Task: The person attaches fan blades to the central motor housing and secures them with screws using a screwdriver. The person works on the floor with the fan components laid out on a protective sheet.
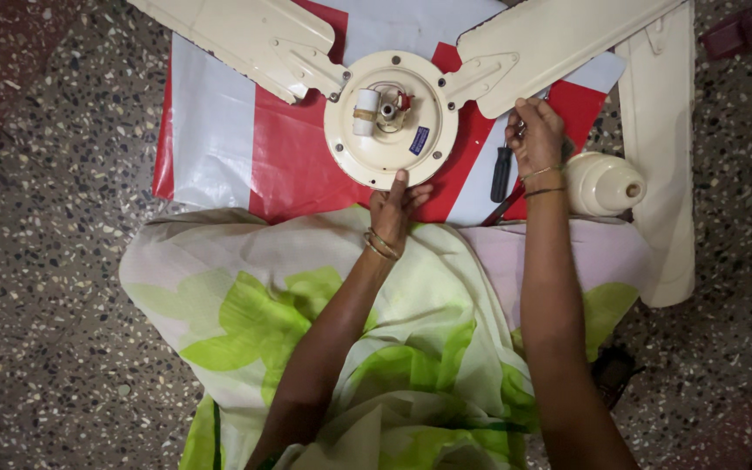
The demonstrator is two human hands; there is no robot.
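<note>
Left hand (398, 209) sits at the near rim of the cream fan motor housing (391, 117); motor blocks any passage straight ahead. Left of it: open red-and-white sheet (219, 148), free up to the fan blade (245, 35) overhead. Right hand (534, 135) touches the second blade (559, 43). Screwdriver (501, 172) lies between the hands; cream canopy cup (604, 184) crowds its right side.
</note>
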